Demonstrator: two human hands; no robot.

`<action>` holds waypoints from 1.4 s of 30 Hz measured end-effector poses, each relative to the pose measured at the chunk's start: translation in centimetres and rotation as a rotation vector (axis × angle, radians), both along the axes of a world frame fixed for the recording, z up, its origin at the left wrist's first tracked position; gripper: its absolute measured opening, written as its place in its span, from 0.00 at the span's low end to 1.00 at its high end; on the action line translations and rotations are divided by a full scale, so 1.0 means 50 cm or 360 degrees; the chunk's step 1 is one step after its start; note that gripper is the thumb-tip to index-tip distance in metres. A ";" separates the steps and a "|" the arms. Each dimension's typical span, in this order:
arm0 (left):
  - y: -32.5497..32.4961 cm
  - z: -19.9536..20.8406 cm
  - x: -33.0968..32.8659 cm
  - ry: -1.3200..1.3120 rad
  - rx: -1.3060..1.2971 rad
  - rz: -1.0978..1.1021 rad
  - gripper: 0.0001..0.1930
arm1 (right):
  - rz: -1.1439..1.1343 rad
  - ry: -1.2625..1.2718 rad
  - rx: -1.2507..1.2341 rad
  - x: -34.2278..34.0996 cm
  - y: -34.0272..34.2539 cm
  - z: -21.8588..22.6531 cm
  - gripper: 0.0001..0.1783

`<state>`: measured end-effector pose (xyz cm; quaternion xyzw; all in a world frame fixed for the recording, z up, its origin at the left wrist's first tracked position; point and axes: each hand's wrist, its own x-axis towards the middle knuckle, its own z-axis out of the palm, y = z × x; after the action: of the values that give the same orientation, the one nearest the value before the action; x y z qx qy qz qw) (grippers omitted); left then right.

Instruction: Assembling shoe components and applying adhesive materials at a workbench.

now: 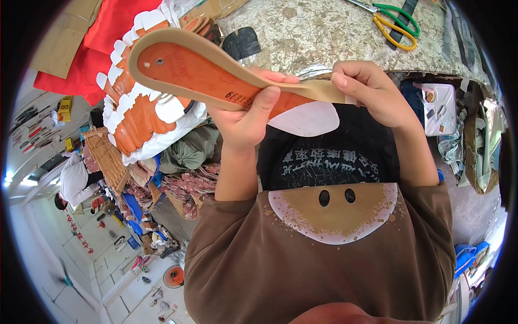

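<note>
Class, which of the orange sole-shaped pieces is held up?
The tan-edged orange piece gripped by the left hand and right hand; the others lie in piles, unheld.

scissors (pixel 379 21) cut off above, left hand (pixel 242 123) partly behind sole (pixel 183 70)

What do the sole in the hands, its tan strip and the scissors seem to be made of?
Sole: perhaps fibreboard or leather; its orange face looks smooth with a faint sheen.
Strip: possibly leather or synthetic, matte, as it bends around the sole's edge.
Scissors: probably metal blades, being silvery; smooth green and yellow handles look plastic-coated.
</note>
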<state>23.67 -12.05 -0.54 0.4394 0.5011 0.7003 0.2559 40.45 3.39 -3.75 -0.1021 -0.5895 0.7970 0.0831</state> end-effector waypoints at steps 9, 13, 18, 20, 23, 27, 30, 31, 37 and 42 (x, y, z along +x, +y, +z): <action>-0.004 0.004 0.028 -0.0265 0.0226 0.0346 0.07 | 0.0007 0.0006 -0.0094 0.001 -0.025 0.005 0.19; -0.002 -0.006 0.020 -0.0154 0.0041 0.0393 0.05 | -0.0586 0.0141 0.0787 -0.027 -0.025 0.004 0.15; 0.009 -0.014 0.020 -0.0028 -0.0102 0.0173 0.07 | -0.0455 0.0318 0.1005 -0.044 -0.012 0.008 0.09; 0.007 0.004 0.011 -0.0161 -0.0237 -0.0197 0.16 | -0.0436 0.0257 0.0901 -0.050 -0.014 -0.008 0.09; 0.017 -0.029 -0.013 -0.0187 -0.0323 -0.0588 0.27 | -0.0503 0.0249 0.0737 -0.048 -0.037 -0.026 0.09; 0.013 -0.031 -0.030 -0.0123 -0.0357 -0.0633 0.32 | -0.0024 -0.0148 -0.0269 -0.019 -0.036 -0.061 0.20; 0.012 -0.018 -0.020 -0.0541 -0.0302 -0.0805 0.26 | 0.0138 -0.0318 -0.0418 0.004 -0.025 -0.070 0.22; 0.013 -0.018 -0.020 -0.0559 -0.0332 -0.0850 0.26 | 0.0133 -0.0251 -0.0449 0.009 -0.026 -0.078 0.21; -0.029 -0.020 -0.056 -0.0782 -0.0783 -0.1316 0.28 | 0.0007 -0.0168 -0.1092 0.052 -0.011 -0.071 0.19; -0.062 -0.018 -0.081 -0.0529 -0.0743 -0.0791 0.28 | -0.0819 -0.0729 0.0707 0.209 0.085 -0.147 0.22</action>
<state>19.63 -15.17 -1.47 0.3578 0.4770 0.5456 0.5889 50.91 7.65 -11.10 -0.4007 -0.7057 0.5601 0.1664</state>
